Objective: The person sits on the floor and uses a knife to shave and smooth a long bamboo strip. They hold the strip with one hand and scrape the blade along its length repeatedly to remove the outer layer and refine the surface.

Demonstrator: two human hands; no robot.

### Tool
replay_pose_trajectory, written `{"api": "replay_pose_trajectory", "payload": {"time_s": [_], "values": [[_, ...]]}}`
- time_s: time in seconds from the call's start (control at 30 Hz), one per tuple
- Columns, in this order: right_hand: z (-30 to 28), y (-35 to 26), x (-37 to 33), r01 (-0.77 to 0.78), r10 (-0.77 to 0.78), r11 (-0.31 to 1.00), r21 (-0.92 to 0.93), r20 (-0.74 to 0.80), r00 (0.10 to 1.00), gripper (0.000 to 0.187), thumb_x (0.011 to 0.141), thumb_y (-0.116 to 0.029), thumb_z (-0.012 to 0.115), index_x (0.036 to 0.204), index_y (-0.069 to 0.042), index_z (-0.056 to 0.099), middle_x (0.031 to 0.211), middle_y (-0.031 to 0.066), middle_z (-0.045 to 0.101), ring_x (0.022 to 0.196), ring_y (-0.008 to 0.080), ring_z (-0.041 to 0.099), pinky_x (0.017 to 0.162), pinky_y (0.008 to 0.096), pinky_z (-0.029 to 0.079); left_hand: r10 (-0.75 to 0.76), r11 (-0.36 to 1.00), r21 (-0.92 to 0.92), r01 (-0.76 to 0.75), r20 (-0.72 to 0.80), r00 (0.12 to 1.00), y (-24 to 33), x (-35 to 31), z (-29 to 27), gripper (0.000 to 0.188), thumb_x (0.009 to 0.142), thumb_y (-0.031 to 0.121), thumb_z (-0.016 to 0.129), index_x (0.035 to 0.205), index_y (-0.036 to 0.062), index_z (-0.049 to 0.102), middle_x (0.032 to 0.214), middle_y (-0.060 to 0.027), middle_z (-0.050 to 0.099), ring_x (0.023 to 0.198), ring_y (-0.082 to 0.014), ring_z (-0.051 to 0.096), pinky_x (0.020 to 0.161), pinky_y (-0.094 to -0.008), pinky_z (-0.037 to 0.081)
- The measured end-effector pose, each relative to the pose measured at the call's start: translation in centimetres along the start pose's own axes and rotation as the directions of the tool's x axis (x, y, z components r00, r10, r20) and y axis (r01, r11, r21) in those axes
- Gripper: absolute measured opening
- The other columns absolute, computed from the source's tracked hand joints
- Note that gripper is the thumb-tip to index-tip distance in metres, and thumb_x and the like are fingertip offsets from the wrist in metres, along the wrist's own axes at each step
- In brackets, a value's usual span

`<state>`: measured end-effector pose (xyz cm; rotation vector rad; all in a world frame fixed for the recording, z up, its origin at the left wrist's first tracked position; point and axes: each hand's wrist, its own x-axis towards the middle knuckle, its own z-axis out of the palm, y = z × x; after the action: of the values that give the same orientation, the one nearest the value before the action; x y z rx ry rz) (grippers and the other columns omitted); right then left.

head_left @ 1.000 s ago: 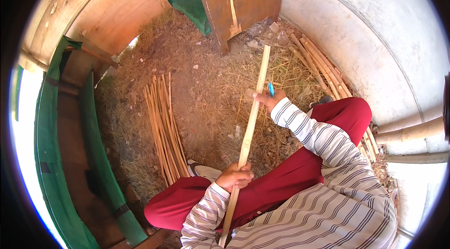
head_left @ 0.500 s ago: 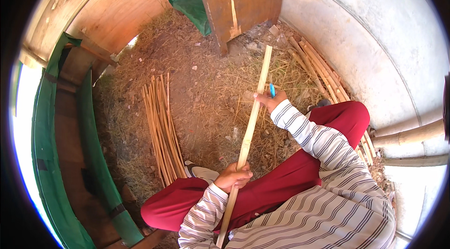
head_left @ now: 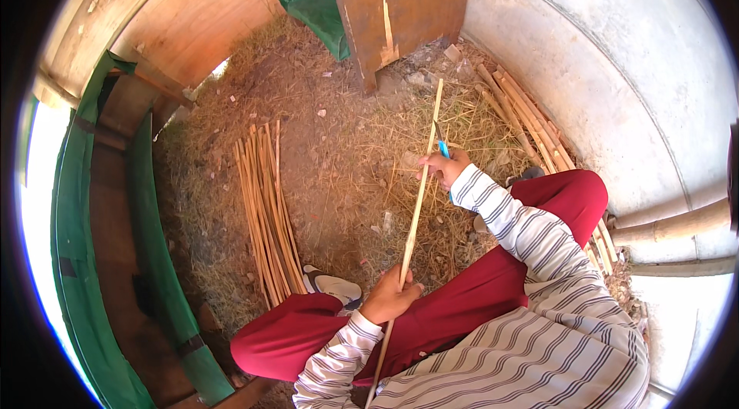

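A long pale bamboo strip slants up and away from my lap, its narrow edge toward me. My left hand is closed round its lower part, above my red trousers. Higher up, my right hand is closed on a blue-handled knife, with finger and thumb against the strip. The knife's thin dark blade points up beside the strip; whether it touches is too small to tell. The strip's lower end runs down past my left forearm to the bottom edge.
Several thin bamboo strips lie in a bundle on the straw-strewn ground at left. Thicker bamboo pieces lie along the pale curved wall at right. A brown wooden cabinet stands at the far side. Green-covered boards line the left.
The bamboo strip has turned from its broad face to its narrow edge. My left hand has rolled with it and moved slightly up. The knife blade now shows more clearly beside the strip.
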<state>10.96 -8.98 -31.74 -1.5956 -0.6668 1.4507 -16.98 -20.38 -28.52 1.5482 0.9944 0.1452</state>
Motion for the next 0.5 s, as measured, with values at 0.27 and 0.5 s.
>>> {"api": "replay_pose_trajectory", "payload": {"time_s": [0.27, 0.5], "values": [[1.0, -1.0, -1.1, 0.033, -0.037, 0.997, 0.074, 0.047, 0.998, 0.029, 0.086, -0.020, 0.062, 0.103, 0.002, 0.067, 0.082, 0.0151, 0.072, 0.047, 0.0117, 0.051, 0.047, 0.0298, 0.045, -0.050, 0.996, -0.079, 0.041, -0.113, 0.992, -0.9, -0.2, 0.5, 0.026, 0.085, 0.024, 0.069, 0.081, 0.0057, 0.051, 0.062, -0.0015, 0.049, 0.054, -0.0147, 0.048, 0.051, -0.0319, 0.040], [1.5, 0.1, -2.1, 0.241, -0.240, 0.829, -0.504, 0.068, 0.968, 0.026, 0.085, -0.027, 0.063, 0.087, -0.002, 0.071, 0.068, 0.0142, 0.067, 0.068, 0.0216, 0.069, 0.071, 0.0360, 0.055, -0.326, 0.693, -0.600, 0.400, 0.234, 0.916, 1.3, 1.0, -2.2, 0.032, 0.096, 0.024, 0.061, 0.071, 0.0156, 0.043, 0.051, 0.0092, 0.033, 0.039, -0.0030, 0.027, 0.035, -0.0238, 0.021]]}}
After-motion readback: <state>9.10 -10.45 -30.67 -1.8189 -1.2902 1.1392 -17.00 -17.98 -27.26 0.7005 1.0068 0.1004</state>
